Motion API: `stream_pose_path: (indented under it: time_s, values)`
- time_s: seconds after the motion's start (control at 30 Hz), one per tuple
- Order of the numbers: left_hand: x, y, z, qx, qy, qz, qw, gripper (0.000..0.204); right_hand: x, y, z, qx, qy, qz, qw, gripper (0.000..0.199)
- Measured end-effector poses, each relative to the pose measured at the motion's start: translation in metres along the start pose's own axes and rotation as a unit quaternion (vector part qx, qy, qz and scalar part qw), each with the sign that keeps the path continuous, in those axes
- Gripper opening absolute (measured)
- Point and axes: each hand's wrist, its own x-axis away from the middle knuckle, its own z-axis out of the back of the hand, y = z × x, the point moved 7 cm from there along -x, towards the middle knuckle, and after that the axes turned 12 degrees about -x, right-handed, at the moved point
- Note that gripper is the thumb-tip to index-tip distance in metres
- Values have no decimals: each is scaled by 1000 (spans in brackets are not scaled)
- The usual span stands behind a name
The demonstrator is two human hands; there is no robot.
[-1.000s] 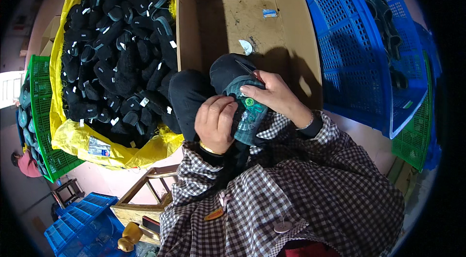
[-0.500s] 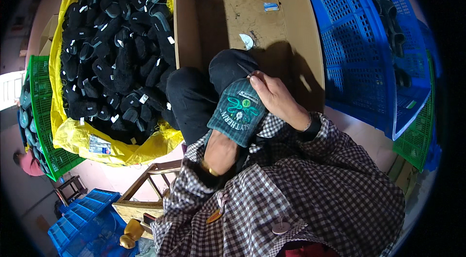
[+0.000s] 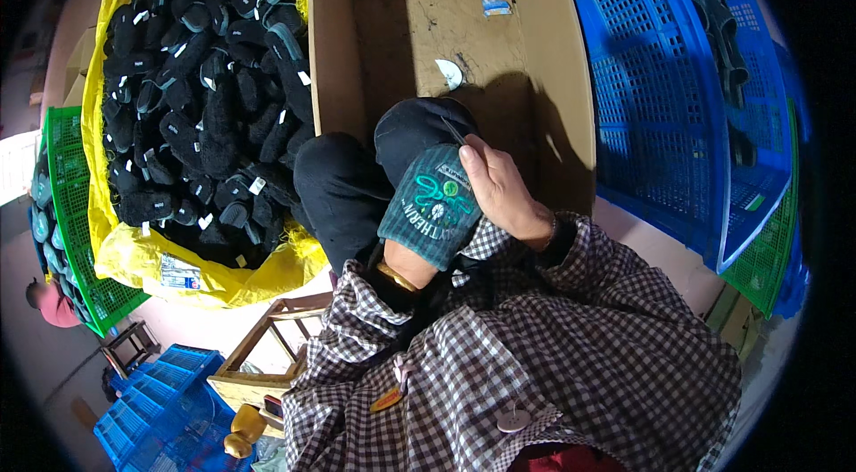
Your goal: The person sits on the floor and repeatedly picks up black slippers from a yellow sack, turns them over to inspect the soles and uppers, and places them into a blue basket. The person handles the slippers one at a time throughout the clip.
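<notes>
Covering the person's body, a checked coat (image 3: 571, 343) with a large pale button (image 3: 514, 420) fills the lower middle. Just beyond it, above the lap, is a dark green ribbed slipper (image 3: 428, 215) with bright green stitching, its rounded toe pointing away from the body. The left hand (image 3: 410, 263) goes into its near end, so only the wrist part shows, with a yellow band (image 3: 392, 277); whether the fingers inside are spread or curled, I cannot tell. The right hand (image 3: 508, 191) is beside the slipper's right edge, its fingers closed on a thin dark pointed tool (image 3: 453, 130) that sticks out toward the knees. Dark trousers (image 3: 334, 191) cover both bent knees.

Past the knees stands a cardboard box (image 3: 562, 71), a white scrap (image 3: 448, 73) and a small blue packet (image 3: 496, 7) on its bottom. To its left, a yellow bag (image 3: 214, 287) is heaped with black slippers (image 3: 209, 106), many with white tags. Tall blue baskets (image 3: 655, 98) line the right side. At lower left are a wooden frame (image 3: 252, 380) and a blue crate (image 3: 156, 405); farther off, a green basket (image 3: 80, 222) and a person in pink (image 3: 58, 307).
</notes>
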Motion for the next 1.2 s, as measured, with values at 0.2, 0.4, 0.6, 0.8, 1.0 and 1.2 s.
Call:
stream_pose_path:
  time_s: [0.2, 0.4, 0.6, 0.8, 1.0, 1.2]
  values:
    - [13, 3, 4, 60, -23, 33, 997, 42, 16, 3, -11, 56, 32, 18, 998, 32]
    - [20, 5, 3, 27, -78, 8, 997, 44, 14, -1, -9, 82, 12, 29, 996, 34]
    - [10, 2, -18, -24, -62, -25, 997, 46, 7, 2, -3, 97, -36, 0, 995, 37]
    - [8, -2, -14, 31, -52, 1, 998, 49, 0, -1, 0, 45, -30, 6, 999, 38]
    - [22, 9, -2, -79, -22, 3, 997, 49, 12, 3, -9, 57, 22, 26, 998, 33]
    - [34, 11, 6, -104, 26, 62, 992, 43, 14, 6, -17, 120, 17, 41, 992, 32]
